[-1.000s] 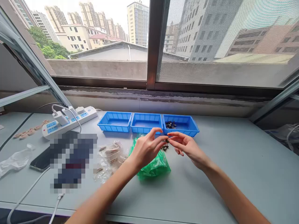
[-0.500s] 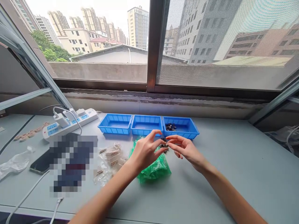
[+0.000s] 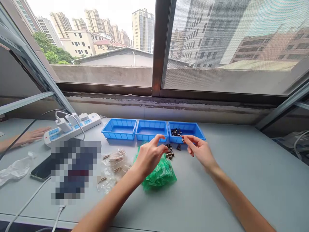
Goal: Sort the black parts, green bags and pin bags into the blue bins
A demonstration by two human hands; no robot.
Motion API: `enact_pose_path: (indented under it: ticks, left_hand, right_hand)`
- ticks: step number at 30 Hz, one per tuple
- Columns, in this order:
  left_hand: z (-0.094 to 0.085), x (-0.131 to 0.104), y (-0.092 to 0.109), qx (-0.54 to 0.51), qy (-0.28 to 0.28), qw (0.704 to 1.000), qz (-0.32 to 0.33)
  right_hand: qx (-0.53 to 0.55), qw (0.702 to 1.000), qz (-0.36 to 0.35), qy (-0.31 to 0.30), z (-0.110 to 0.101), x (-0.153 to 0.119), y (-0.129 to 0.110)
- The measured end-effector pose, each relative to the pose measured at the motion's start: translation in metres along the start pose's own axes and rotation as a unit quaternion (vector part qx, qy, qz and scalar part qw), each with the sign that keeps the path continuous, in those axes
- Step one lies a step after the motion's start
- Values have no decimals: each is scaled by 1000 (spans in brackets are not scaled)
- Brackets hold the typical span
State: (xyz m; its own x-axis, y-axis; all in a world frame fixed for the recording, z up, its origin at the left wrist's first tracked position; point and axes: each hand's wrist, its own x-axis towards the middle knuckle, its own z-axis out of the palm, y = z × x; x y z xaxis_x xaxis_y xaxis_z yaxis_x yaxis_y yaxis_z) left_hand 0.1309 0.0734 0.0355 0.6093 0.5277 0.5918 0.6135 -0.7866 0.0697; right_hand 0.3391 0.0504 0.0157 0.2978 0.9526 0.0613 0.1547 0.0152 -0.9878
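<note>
My left hand (image 3: 150, 155) hovers over the green plastic bag (image 3: 160, 175), its thumb and forefinger apart. Between thumb and fingertips my right hand (image 3: 199, 150) pinches a small dark part (image 3: 183, 140) at the front edge of the right blue bin (image 3: 201, 134). Several dark parts lie in that bin's left end. A small pile of dark metal parts (image 3: 170, 154) rests on the table beside the bag, and another dark piece (image 3: 179, 147) lies between the pile and my right hand.
Two more blue bins (image 3: 118, 134) stand left of the right one. Clear bags with thin pieces (image 3: 116, 164), a phone (image 3: 42, 169), a power strip (image 3: 72, 128) and cables occupy the left side. Another person's hand (image 3: 33, 134) rests at far left.
My right hand has moved right and up from the pile to the right bin's edge with a small part. My left hand has barely moved. At far left another person's hand has changed position.
</note>
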Motion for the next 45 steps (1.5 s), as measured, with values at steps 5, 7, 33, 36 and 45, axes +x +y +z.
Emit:
enact_pose_path:
  ticks: [5,7,33,36,45]
  left_hand:
    - [0,-1,0,0,-10,1000,-3]
    - [1,-1,1,-2,-20,1000,-6]
    - [-5,2,9,9,-99,995,-29]
    - [-7,3,11,12,-119,992,-34]
    - [-1,3,0,3,-109,992,-65]
  right_hand:
    - [-34,999,-18,21,-2,0,0]
    - [-47,998,-26,44,-2,0,0]
    - [-404,905,-130,-21,-6,-7,0]
    - [-414,902,-122,-8,-6,-7,0]
    - [-426,899,-102,12,-1,-9,-2]
